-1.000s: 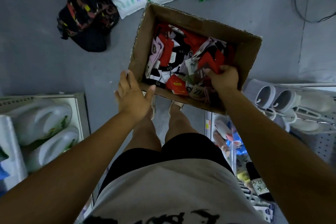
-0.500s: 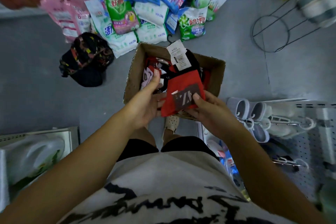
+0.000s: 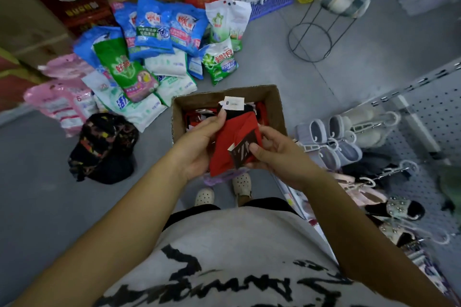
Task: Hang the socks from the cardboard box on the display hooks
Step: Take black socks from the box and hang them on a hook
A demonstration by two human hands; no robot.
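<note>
At the centre of the frame we see a folded pair of red fabric socks [image 3: 233, 137] with a black cuff, held between both hands just above the open brown cardboard box [image 3: 275, 104] on the grey floor. The left hand [image 3: 199, 149] grasps the pair's left edge, thumb on top near the cuff and fingers beneath. The right hand [image 3: 278, 154] pinches the lower right corner, its thumb pressing on a dark printed paper label [image 3: 243, 152]. A white card tag [image 3: 234, 103] sticks up from the cuff, in front of the box's far wall. We see more red, black and white socks [image 3: 197, 117] lying inside the box.

At the right of the frame stands a white pegboard display [image 3: 439, 117] whose metal hooks [image 3: 391, 173] carry pale grey slippers [image 3: 324, 137]. In the upper left lies a heap of blue, green and white detergent bags [image 3: 149, 57], and at the left sits a black patterned bag [image 3: 104, 147].
</note>
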